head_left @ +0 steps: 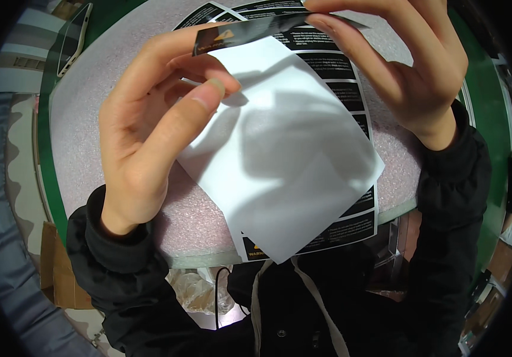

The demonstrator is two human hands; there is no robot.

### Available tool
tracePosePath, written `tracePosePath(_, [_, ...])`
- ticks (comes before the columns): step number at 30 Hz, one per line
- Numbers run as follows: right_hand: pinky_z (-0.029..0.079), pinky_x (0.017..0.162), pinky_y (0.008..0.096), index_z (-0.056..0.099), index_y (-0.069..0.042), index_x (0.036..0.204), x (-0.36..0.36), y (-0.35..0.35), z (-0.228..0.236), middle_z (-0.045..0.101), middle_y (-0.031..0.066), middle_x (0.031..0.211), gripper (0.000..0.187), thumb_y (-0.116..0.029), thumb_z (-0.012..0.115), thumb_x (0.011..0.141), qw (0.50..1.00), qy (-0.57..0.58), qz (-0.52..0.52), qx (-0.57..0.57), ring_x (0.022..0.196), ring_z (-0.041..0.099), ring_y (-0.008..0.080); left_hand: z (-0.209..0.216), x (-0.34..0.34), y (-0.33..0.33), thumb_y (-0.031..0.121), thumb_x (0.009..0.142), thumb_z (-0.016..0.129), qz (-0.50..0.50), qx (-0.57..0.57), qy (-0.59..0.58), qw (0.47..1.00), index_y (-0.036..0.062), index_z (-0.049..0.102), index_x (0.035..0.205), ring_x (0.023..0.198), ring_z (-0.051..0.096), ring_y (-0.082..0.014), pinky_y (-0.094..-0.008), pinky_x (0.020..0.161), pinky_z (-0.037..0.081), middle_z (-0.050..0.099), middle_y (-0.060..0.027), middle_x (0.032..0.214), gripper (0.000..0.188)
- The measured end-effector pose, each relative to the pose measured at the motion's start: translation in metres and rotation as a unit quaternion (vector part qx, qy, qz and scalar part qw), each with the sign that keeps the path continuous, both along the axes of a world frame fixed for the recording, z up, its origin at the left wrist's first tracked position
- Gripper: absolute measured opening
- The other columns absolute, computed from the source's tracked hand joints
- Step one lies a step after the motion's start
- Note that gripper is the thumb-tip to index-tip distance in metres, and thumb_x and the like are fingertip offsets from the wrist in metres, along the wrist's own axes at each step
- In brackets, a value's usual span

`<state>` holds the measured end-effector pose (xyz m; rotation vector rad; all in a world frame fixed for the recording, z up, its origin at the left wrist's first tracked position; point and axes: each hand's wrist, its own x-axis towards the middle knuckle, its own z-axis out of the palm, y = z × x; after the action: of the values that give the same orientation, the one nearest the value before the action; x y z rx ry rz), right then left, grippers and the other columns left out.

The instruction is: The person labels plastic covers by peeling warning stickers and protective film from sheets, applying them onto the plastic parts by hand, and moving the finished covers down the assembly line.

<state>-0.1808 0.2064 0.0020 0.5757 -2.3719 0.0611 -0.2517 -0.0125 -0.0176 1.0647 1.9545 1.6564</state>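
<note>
A black label (268,27) spanning the hands (143,134) barred the far side; nearer, a gap lay open above the white sheet (303,131), with dark sleeves (453,184) blocking left and right.

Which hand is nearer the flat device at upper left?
Left. The left hand is below and to the right of the flat device; the right hand is far to its right, pinching the black label.

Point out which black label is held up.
The single label pinched in the right hand, raised above the white paper; the other black labels lie flat below.
</note>
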Motion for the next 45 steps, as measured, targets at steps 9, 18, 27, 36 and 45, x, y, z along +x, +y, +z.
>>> tracePosePath(9, [0.035, 0.068, 0.0293, 0.065, -0.006, 0.086, 0.005, 0.0, 0.003, 0.057, 0.0035, 0.077, 0.023, -0.008, 0.074, 0.065, 1.0, 0.003, -0.019, -0.004, 0.072, 0.051, 0.0184, -0.003, 0.002, 0.0, 0.012, 0.084, 0.048, 0.037, -0.016, 0.027, 0.999, 0.0, 0.041, 0.12, 0.083, 0.051, -0.0146, -0.0279, 0.08, 0.04, 0.055, -0.0128, 0.102, 0.039])
tracePosePath(18, [0.033, 0.066, 0.0286, 0.066, -0.007, 0.083, 0.01, -0.001, 0.002, 0.056, 0.0026, 0.076, 0.022, -0.009, 0.075, 0.064, 0.999, 0.021, -0.034, -0.007, 0.069, 0.05, 0.0176, -0.004, 0.006, 0.007, 0.013, 0.084, 0.048, 0.053, -0.031, 0.052, 0.997, 0.0034, 0.022, 0.143, 0.082, 0.05, -0.0137, -0.0284, 0.079, 0.042, 0.052, -0.0138, 0.111, 0.066])
tracePosePath(27, [0.032, 0.064, 0.0279, 0.067, -0.008, 0.08, 0.007, -0.008, 0.003, 0.055, 0.0018, 0.074, 0.02, -0.01, 0.076, 0.063, 0.997, 0.057, -0.047, -0.022, 0.067, 0.048, 0.0168, -0.007, 0.0, 0.002, 0.012, 0.086, 0.046, 0.076, 0.028, 0.037, 0.996, 0.0091, 0.016, 0.146, 0.076, 0.049, -0.0098, -0.0249, 0.076, 0.043, 0.053, -0.013, 0.112, 0.067])
tracePosePath(36, [0.032, 0.076, 0.0332, 0.066, -0.01, 0.099, -0.011, 0.013, -0.012, 0.057, 0.0051, 0.086, 0.029, -0.01, 0.069, 0.07, 0.989, 0.131, 0.018, -0.068, 0.082, 0.051, 0.0199, -0.004, 0.001, -0.001, 0.007, 0.088, 0.052, 0.037, 0.04, -0.013, 0.998, 0.0024, 0.041, 0.134, 0.079, 0.05, -0.0089, -0.0232, 0.073, 0.041, 0.053, -0.0025, 0.09, 0.048])
tracePosePath(45, [0.026, 0.08, 0.0354, 0.066, -0.016, 0.099, -0.013, 0.013, -0.016, 0.052, 0.0055, 0.098, 0.027, -0.014, 0.064, 0.073, 0.981, 0.104, 0.011, -0.161, 0.09, 0.046, 0.0207, -0.005, 0.003, -0.004, 0.008, 0.089, 0.052, 0.037, 0.027, -0.039, 0.998, 0.0017, 0.044, 0.129, 0.08, 0.049, -0.0091, -0.023, 0.074, 0.041, 0.052, -0.0019, 0.088, 0.041])
